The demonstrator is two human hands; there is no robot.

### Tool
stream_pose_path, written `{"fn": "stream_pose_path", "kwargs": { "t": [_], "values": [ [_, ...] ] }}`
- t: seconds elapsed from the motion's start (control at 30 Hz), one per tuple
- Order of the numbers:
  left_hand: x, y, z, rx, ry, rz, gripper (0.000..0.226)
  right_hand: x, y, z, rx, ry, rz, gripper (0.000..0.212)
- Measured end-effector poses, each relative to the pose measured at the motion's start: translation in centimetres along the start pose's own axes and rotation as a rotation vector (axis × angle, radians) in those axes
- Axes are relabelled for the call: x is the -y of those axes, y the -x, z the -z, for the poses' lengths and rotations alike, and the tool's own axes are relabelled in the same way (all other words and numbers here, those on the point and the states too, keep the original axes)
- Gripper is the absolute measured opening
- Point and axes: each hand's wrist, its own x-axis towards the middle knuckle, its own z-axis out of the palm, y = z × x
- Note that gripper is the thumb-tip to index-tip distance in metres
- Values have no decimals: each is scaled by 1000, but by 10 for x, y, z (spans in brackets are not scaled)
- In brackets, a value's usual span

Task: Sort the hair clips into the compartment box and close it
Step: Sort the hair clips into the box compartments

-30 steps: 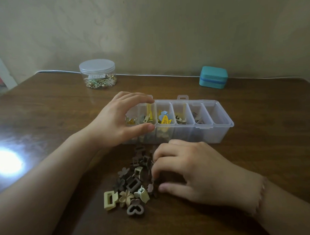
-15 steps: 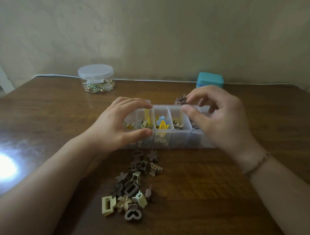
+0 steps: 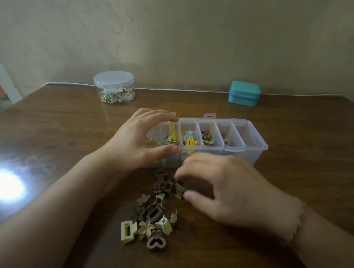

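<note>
Right hand point(image 3: 231, 190) over clip pile point(image 3: 153, 212) — perhaps touching — jar point(image 3: 114, 88) beyond.

Dim room, glare patch on table point(image 3: 50, 139), blurred right hand point(image 3: 235, 194)

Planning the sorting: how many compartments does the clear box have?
6, in one row across the compartment box: two at the left end, partly hidden behind the left hand, and four in plain view to their right.
</note>
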Motion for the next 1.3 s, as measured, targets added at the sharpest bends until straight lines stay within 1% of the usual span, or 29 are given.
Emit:
{"fn": "stream_pose_path", "kwargs": {
  "t": [0.03,0.07,0.2,0.43,0.5,0.63,0.73,0.77,0.8,0.87,0.93,0.97,1.0,1.07,1.1,1.13,1.2,1.23,1.27,1.3],
  "values": [
    [0,0,0,0,1,3,69,1,-1,-4,48,24,3,32],
    [0,0,0,1,1,4,69,1,-2,-7,60,14,7,31],
    [0,0,0,-1,1,2,68,-1,-5,-14,29,-58,7,21],
    [2,0,0,0,-9,-9,69,-2,-3,-9,45,-41,61,10],
    [1,0,0,2,-8,-9,69,-3,-1,-6,59,-44,60,10],
    [1,0,0,2,-4,-11,70,4,-1,-6,51,-37,65,19],
    [1,0,0,1,-3,-14,69,5,-3,-11,5,7,81,14],
    [1,0,0,0,-4,-14,69,3,-3,-10,-26,5,83,13],
    [1,0,0,0,-4,-15,69,0,-3,-7,-106,-25,83,12],
    [1,0,0,1,0,-14,69,-9,1,4,-381,-119,79,10],
    [0,0,0,5,7,-5,68,-21,2,17,-665,-111,40,13],
    [0,0,0,7,8,0,69,-29,1,22,-758,-84,-8,14],
    [0,0,0,7,8,1,69,-39,-1,23,-802,-55,-70,15],
    [0,0,1,5,4,2,69,-55,-5,22,-755,2,-207,16],
    [-1,0,0,5,3,4,69,-59,-5,21,-738,17,-248,17],
    [-1,0,1,4,3,4,69,-60,-4,21,-764,20,-251,16],
    [0,0,1,0,6,5,69,-49,-2,24,-851,-31,-171,11],
    [0,0,0,-2,8,6,69,-39,-2,24,-846,-82,-101,8],
    [0,0,0,-2,9,6,69,-30,-1,21,-777,-117,-24,3],
    [0,0,0,-3,8,2,70,-21,-2,14,-647,-129,36,7]
  ]
}}
